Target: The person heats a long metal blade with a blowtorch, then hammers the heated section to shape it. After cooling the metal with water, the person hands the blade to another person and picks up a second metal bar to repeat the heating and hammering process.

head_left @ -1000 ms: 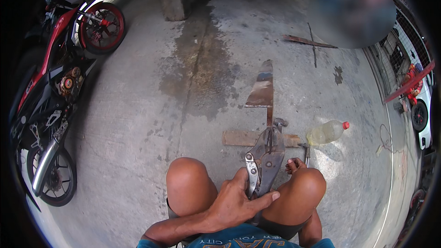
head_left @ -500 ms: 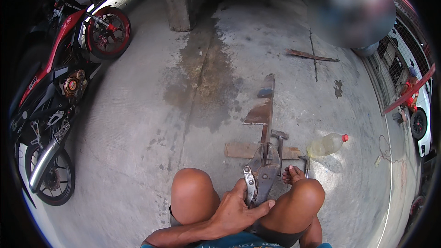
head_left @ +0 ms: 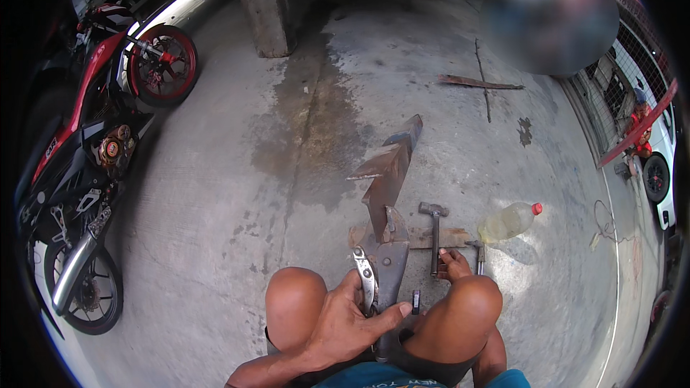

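Metal piece (head_left: 388,185) looks stiff, sharp-edged, best held through the pliers (head_left: 392,273); left hand (head_left: 343,327) has fingers wrapped round these; right hand (head_left: 457,267) curls beside the hammer (head_left: 435,233), grip unclear.

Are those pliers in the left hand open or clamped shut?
Shut on the brown metal piece: the pliers hold its near end in their jaws, handles close together in the left hand.
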`<state>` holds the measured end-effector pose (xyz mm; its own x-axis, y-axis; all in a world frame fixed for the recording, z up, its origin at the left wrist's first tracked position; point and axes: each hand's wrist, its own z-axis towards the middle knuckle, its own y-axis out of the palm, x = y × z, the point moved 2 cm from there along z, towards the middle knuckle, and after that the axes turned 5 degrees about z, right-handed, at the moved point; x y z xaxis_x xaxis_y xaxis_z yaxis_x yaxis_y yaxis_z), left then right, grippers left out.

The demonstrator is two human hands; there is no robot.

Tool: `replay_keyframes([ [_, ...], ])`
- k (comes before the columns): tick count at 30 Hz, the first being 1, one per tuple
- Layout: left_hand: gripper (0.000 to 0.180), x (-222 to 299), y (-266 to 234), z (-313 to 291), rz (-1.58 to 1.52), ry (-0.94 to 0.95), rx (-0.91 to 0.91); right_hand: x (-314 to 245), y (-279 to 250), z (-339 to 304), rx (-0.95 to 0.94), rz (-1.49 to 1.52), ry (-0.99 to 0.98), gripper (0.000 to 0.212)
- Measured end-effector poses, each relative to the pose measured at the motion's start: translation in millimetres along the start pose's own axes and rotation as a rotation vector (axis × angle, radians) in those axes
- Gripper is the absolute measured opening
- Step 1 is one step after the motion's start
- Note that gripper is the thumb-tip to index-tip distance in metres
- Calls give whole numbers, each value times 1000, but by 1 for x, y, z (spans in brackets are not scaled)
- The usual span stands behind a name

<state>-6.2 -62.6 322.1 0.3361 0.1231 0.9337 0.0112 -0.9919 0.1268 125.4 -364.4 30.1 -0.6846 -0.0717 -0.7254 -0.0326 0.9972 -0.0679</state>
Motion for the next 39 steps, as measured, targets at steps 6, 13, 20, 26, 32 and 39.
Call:
replay_keyframes([
  [6, 61, 10, -3, 13, 288, 15, -56, 19, -20, 21, 12, 82, -6, 41],
  [13, 56, 21, 4, 5, 604, -28, -205, 10, -20, 0, 31, 0, 16, 38],
  [20, 53, 26, 5, 2, 665, 30, -142, 20, -7, 5, 0, 15, -19, 38],
  [26, 48, 58, -19, 12, 885, 73, -86, 27, -13, 23, -35, 41, 9, 42],
  [32, 47, 82, -45, 18, 1012, 53, -71, 23, -13, 19, -27, 66, 14, 40],
  [39, 36, 80, -74, 21, 1008, 151, 93, 16, -3, 13, -71, 97, -1, 40],
])
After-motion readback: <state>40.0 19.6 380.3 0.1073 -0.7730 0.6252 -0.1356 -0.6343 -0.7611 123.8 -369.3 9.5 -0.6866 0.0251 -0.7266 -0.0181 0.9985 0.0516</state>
